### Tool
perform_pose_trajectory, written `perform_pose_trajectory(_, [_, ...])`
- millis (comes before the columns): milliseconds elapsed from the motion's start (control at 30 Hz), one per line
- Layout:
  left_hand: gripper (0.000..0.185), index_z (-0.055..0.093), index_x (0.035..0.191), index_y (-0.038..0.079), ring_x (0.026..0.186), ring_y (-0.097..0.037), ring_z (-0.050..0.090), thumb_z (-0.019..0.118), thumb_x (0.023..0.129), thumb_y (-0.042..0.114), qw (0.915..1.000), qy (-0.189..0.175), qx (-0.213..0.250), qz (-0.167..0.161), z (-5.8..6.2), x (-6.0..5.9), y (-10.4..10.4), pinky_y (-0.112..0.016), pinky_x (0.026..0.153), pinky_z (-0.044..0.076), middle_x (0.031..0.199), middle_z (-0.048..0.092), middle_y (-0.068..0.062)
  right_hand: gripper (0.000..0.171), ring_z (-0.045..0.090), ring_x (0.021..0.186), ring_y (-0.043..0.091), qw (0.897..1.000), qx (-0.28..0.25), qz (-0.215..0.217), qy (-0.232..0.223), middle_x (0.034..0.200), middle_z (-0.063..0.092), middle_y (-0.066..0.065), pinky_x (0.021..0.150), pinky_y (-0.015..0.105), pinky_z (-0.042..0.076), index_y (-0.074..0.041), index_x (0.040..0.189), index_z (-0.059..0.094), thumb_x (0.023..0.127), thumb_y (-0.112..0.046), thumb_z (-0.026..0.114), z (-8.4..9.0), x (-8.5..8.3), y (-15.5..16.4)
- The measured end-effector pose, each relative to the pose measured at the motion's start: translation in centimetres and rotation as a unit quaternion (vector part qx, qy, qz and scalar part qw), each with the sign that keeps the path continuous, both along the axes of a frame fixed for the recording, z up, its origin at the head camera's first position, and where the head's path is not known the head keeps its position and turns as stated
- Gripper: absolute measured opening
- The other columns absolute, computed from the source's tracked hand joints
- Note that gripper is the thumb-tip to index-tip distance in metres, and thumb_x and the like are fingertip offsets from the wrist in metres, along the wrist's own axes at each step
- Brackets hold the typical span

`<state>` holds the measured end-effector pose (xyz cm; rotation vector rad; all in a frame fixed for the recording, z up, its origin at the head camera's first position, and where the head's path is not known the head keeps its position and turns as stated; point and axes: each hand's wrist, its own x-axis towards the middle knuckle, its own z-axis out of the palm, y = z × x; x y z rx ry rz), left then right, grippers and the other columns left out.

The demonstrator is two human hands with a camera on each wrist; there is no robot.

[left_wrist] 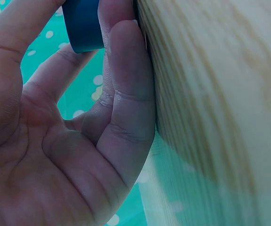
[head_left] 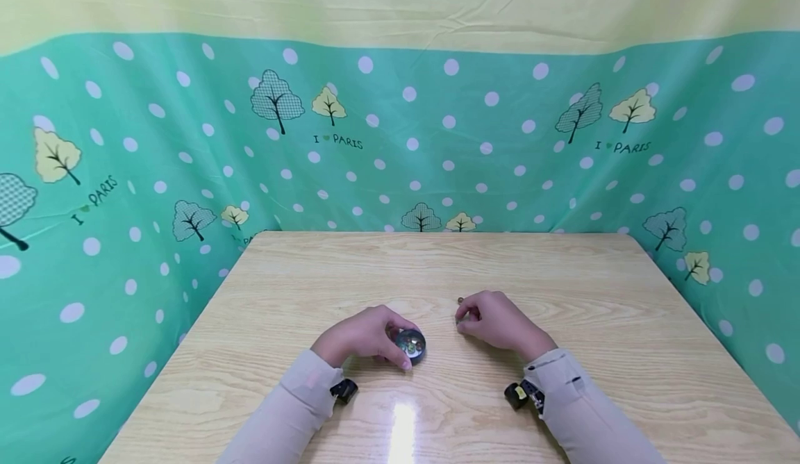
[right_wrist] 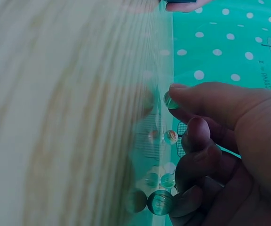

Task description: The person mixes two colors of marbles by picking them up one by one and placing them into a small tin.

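Note:
My left hand grips a small round dark-blue container, thumb and fingers curled round its side. Through its top, colourful marbles show in the head view. To the right, my right hand is low over the table, with a glass marble pinched between thumb and index finger. The other fingers are curled. Beside them on the table lie a reddish-streaked marble, a small greenish marble and a larger striped marble. Most of these are hidden behind the hand in the head view.
Both hands work over a light wood-grain table, whose glossy top mirrors the marbles. A green dotted curtain with printed trees hangs at the back and both sides. Black wrist cameras sit at both cuffs.

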<state>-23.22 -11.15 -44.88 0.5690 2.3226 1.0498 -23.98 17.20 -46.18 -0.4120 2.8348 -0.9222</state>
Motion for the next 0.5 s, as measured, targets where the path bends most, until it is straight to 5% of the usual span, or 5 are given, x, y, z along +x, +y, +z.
perform_pose_trajectory(500, [0.057,0.077,0.123,0.024,0.08,-0.018,0.066,0.098,0.07,0.024,1.0,-0.004,0.001,0.004,0.09,0.09,-0.01,-0.036,0.067,0.058,0.106,0.073,0.001,0.005,0.051,0.057,0.011,1.0,-0.004,0.016,0.019,0.068,0.057,-0.004,0.056,0.027,0.043,-0.023,0.094,0.077,0.09,-0.02,0.08,0.89,0.43,-0.39])
